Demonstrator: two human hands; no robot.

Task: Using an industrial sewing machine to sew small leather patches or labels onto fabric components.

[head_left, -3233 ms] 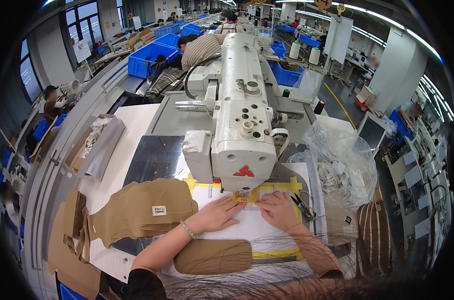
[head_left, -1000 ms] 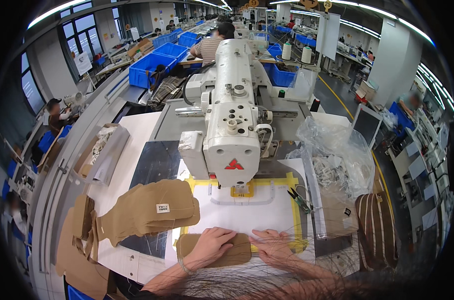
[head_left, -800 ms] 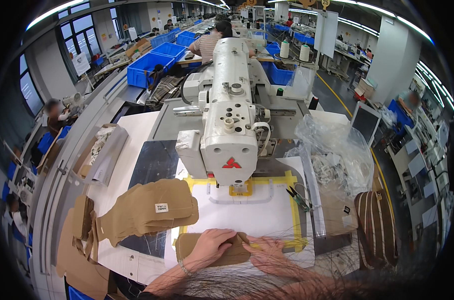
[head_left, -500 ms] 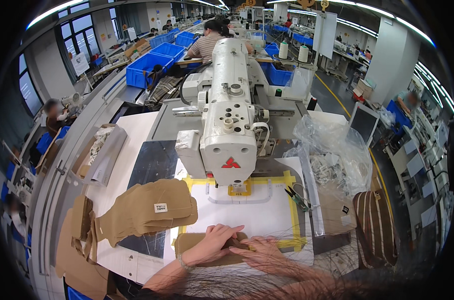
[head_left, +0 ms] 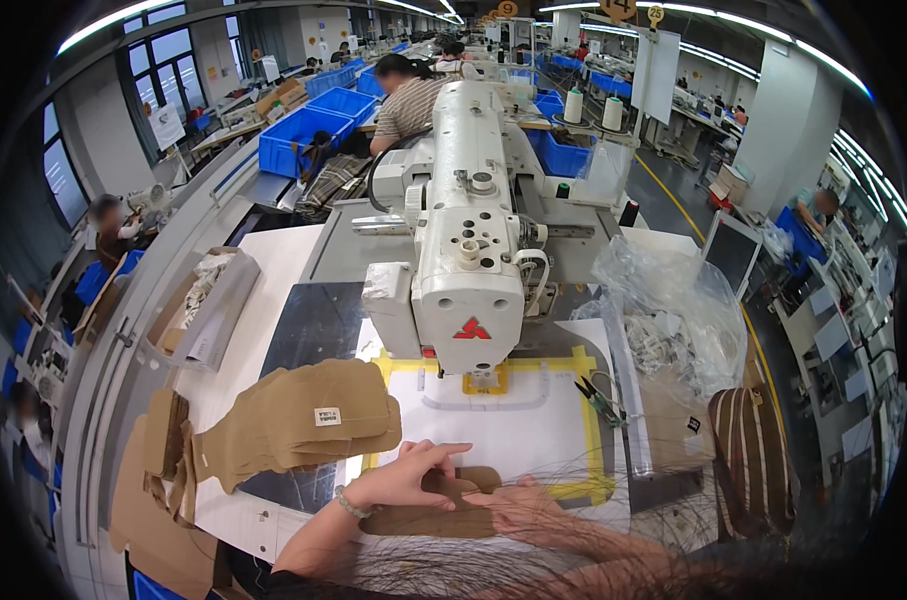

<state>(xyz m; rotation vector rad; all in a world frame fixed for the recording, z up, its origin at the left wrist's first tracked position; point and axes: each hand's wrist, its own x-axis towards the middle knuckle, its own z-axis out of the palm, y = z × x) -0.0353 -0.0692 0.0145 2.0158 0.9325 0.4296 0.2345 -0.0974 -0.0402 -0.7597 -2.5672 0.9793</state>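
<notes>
A brown fabric piece [head_left: 429,521] lies under my hands at the near edge of the white sheet [head_left: 454,432] on the sewing machine's bed. My left hand [head_left: 406,482] is over its left part, thumb and forefinger spread apart and the forefinger pointing right. My right hand [head_left: 522,509] rests on the right part of the piece, forefinger stretched out to the left along it; its other fingers are partly hidden. Strands of hair cross the view over my right arm. Beyond my hands stands the white sewing machine head [head_left: 469,310], with a yellow plate [head_left: 485,380] beneath it.
Stacked brown fabric pieces [head_left: 299,420] with a white label lie to the left. Small snips [head_left: 599,400] lie on the right, near a clear plastic bag [head_left: 669,320]. A box [head_left: 209,310] stands at far left, a striped brown item [head_left: 749,460] at right.
My left hand has lifted its fingers off the fabric and spread thumb from forefinger. My right hand has stayed about where it was. The whole view has shifted slightly.
</notes>
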